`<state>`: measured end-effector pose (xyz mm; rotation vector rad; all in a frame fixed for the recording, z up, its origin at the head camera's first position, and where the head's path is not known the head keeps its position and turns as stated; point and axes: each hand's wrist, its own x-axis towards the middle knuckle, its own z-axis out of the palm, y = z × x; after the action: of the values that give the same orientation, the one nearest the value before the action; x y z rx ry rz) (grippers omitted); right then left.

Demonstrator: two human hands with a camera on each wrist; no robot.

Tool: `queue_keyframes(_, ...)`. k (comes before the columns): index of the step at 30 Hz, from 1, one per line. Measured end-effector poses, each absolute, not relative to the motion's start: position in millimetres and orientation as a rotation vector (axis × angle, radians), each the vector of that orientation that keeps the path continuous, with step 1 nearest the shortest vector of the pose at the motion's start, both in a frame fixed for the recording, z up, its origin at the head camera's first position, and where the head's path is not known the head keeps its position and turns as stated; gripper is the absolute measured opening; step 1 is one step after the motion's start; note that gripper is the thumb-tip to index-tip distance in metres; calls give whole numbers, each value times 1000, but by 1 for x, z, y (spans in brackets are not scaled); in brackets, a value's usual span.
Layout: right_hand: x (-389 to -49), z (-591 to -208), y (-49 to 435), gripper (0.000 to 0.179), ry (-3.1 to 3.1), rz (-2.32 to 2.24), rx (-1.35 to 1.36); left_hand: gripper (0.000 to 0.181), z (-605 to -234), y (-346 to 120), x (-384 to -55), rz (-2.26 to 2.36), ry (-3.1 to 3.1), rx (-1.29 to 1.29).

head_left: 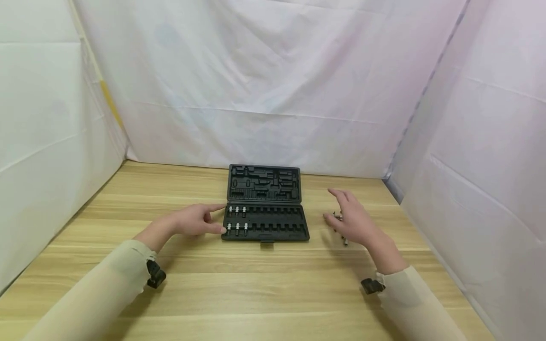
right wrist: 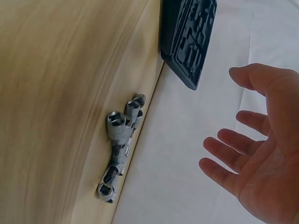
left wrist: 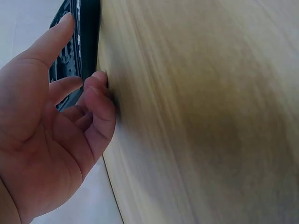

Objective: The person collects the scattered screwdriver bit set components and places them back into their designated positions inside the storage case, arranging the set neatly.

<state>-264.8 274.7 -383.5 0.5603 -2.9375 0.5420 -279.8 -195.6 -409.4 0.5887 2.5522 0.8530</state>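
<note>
Below, bench [head_left: 264, 293]: pale, wood-grained.
Sheeting [head_left: 256, 94]: white, hung on three sides.
Left hand [head_left: 194, 219]: half-opened, case [head_left: 277, 218] edge touched.
Right hand [head_left: 354, 220]: spread near sockets [right wrist: 119, 133], nothing held.

- Surface [head_left: 264, 284]: light wood grain, streaks running side to side; extends left, right and nearside of the black case.
- Black case [head_left: 273, 218] (landmark): lies directly on surface, opened out, lid section on its far side.
- Metal sockets [right wrist: 119, 135]: loose, bunched close together, right of the black case, apart from it.
</note>
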Motion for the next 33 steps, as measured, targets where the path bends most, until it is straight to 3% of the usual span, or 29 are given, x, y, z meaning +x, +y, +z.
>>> queue_keyframes(22,-270,-386,296,78,-2963,668,485,93,-419,-194,-279,961,2515,544)
queue_keyframes(33,-278,-385,327,67,-2906,850,427,91,-420,-195,-279,1009,2482,529)
